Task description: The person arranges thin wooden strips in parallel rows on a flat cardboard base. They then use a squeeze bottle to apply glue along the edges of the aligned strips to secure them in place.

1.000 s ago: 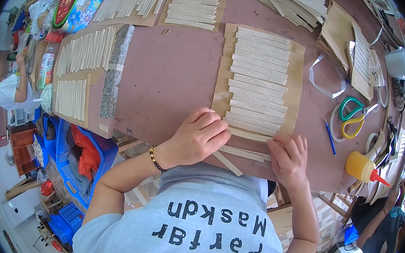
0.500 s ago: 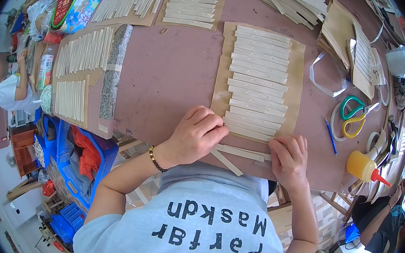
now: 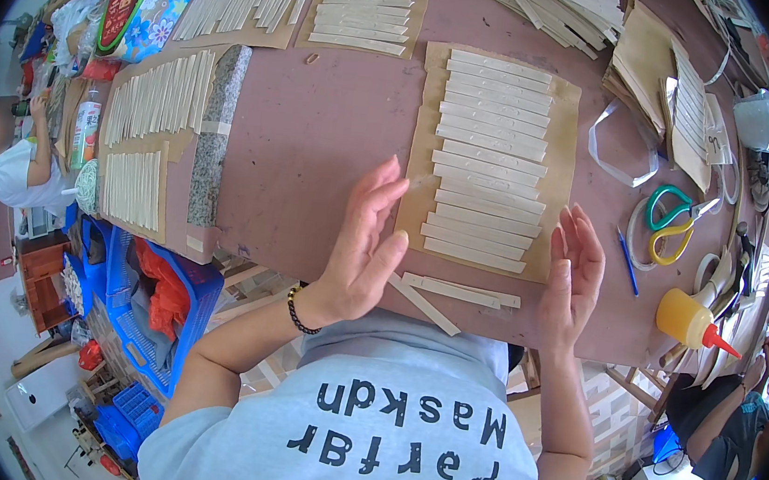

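Note:
A brown paper sheet (image 3: pixel 423 141) lies in front of me, bearing a column of cream strips (image 3: pixel 493 139) set side by side. To its left, my left hand (image 3: pixel 368 238) is raised with fingers apart and nothing in it. My right hand (image 3: pixel 576 274) stands upright at the sheet's lower right corner, its fingers stretched and the palm turned inward, also holding nothing. Between my hands, near the table's front edge, are a few loose strips (image 3: pixel 463 291); one strip (image 3: pixel 426 305) slants over the edge toward my body.
Scissors (image 3: pixel 672 228) with green and yellow handles, a blue pen (image 3: pixel 628 261) and a yellow glue bottle (image 3: pixel 684 316) lie at right. A grey stone slab (image 3: pixel 220 129) and more strip-covered sheets (image 3: pixel 179 148) are at left. Another person (image 3: pixel 22 169) sits far left.
Both hands have let go of the lowest strip on the sheet and lifted away, their fingers opening out. The strips stay in place on the paper.

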Tool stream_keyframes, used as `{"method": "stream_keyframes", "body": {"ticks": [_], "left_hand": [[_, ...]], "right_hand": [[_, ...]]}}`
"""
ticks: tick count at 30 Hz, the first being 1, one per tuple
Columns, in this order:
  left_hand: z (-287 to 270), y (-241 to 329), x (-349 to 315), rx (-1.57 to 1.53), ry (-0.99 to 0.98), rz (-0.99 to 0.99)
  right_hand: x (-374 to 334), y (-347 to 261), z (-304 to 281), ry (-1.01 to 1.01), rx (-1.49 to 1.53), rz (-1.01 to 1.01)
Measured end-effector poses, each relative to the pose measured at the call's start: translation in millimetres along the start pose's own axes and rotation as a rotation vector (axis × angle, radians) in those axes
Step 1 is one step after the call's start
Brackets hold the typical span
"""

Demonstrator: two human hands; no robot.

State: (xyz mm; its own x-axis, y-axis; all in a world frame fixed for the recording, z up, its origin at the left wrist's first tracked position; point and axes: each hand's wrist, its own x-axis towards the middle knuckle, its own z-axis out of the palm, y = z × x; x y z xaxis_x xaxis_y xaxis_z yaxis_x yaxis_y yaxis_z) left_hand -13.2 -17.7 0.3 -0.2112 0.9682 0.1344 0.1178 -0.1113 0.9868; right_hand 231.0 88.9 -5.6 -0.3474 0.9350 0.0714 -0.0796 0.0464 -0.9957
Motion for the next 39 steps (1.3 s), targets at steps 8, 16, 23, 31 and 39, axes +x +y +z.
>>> {"method": "stream_keyframes", "body": {"ticks": [8, 16, 23, 31, 39], "left_hand": [[15, 4, -9, -0.025, -0.107, 0.001], [8, 9, -2, 0.240, -0.206, 0.073], [14, 11, 4, 0.939, -0.427, 0.116], [18, 8, 6, 1.031, -0.446, 0.085], [20, 7, 6, 1.021, -0.408, 0.091]], "right_hand": [[-4, 4, 23, 0.037, 0.069, -0.053], [-2, 3, 12, -0.117, -0.309, -0.102], [7, -12, 28, -0.473, -1.220, -0.260], [13, -10, 36, -0.515, -1.293, -0.209], [14, -9, 36, -0.511, -1.292, -0.226]]}}
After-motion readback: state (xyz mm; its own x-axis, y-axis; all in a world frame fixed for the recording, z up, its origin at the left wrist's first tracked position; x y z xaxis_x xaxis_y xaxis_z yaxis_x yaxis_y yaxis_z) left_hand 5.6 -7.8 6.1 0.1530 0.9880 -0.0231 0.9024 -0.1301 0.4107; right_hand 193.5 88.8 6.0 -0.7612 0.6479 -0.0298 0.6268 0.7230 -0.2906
